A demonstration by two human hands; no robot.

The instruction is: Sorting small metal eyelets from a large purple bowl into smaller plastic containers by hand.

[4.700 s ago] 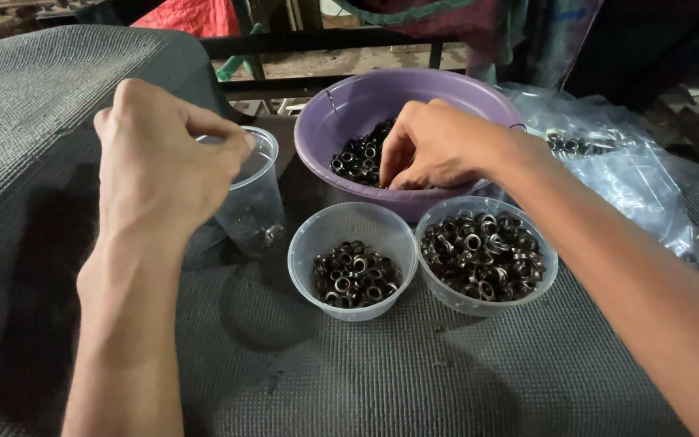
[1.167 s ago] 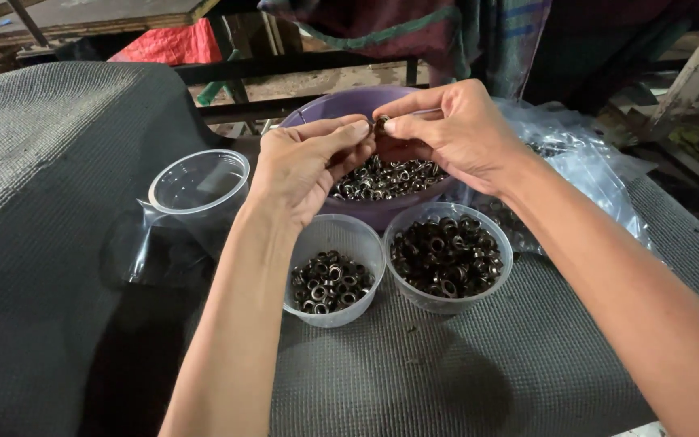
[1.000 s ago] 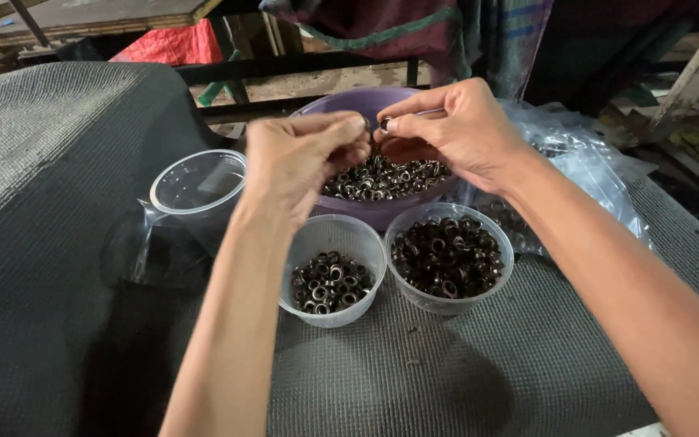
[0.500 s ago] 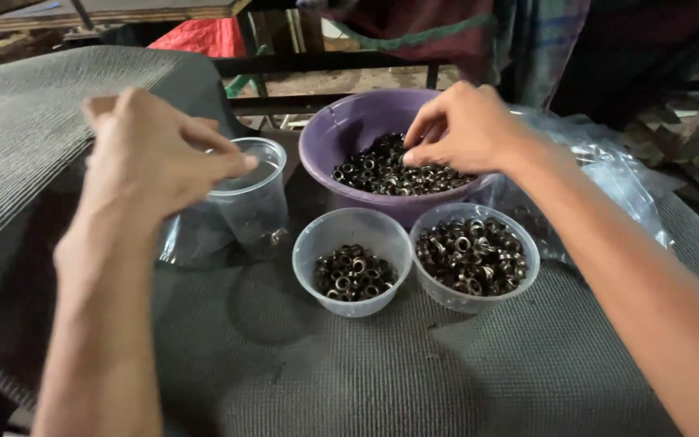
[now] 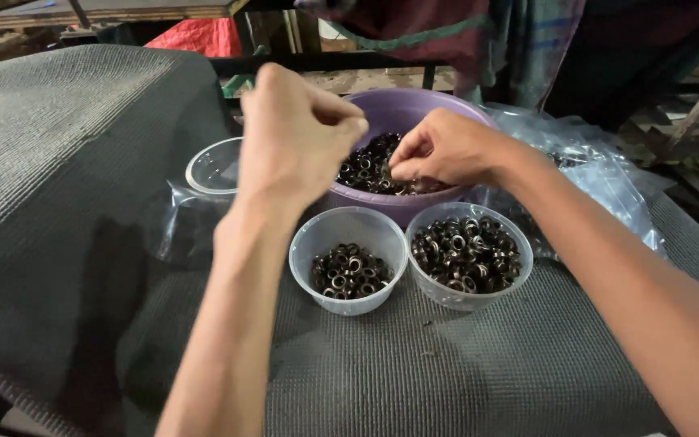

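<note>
My right hand (image 5: 446, 150) reaches into the purple bowl (image 5: 402, 103), with its fingertips pinched on the small dark metal rings (image 5: 362, 166) heaped there. My left hand (image 5: 297, 133) hovers with closed fingers between the bowl and an empty clear plastic cup (image 5: 208, 170). Nothing shows in that hand. In front of the bowl stand two clear cups. The left cup (image 5: 299, 252) is partly filled with rings. The right cup (image 5: 525, 252) holds more of them.
All of it rests on a grey woven mat (image 5: 446, 372) that rises in a hump at the left. A crumpled clear plastic bag (image 5: 608, 174) lies right of the bowl. Wooden planks and cloth sit behind.
My left hand has swung from over the empty clear cup back to the right, toward the purple bowl. My right hand stays in the bowl among the rings.
</note>
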